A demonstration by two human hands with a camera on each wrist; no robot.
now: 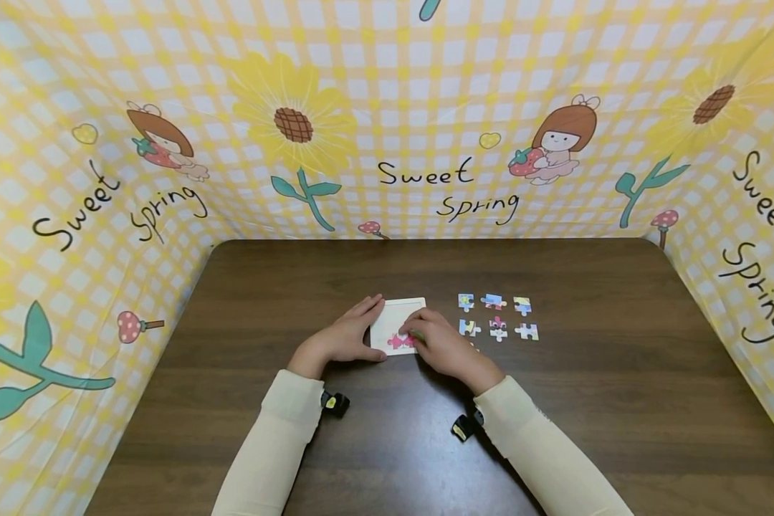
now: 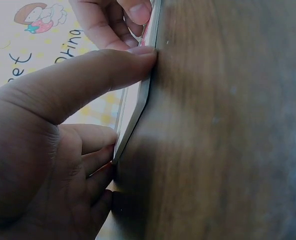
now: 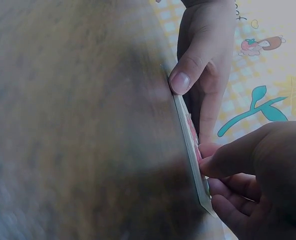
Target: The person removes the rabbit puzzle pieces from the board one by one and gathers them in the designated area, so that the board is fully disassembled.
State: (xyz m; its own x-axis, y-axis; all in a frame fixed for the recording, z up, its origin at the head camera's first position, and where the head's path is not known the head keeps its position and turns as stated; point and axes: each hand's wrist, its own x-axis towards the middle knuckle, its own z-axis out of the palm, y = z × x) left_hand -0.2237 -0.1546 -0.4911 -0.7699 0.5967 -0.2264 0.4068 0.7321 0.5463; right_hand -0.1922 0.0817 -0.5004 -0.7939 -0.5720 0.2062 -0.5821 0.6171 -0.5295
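A small white puzzle tray (image 1: pixel 387 315) lies on the table, with pink jigsaw pieces (image 1: pixel 398 342) along its near edge. My left hand (image 1: pixel 345 337) holds the tray at its left side; in the left wrist view, the thumb (image 2: pixel 133 62) lies on the near edge and the other fingers touch the side. Over the tray's near right part, my right hand (image 1: pixel 441 342) pinches a jigsaw piece, mostly hidden by the fingers, with a bit of green showing. The right wrist view has these fingertips (image 3: pixel 206 165) down at the tray's surface.
Several loose jigsaw pieces (image 1: pixel 498 329) lie in rows to the right of the tray, one partly hidden behind my right wrist. The brown wooden table (image 1: pixel 593 401) is bordered by a yellow checked cloth (image 1: pixel 419 129) at the back and both sides.
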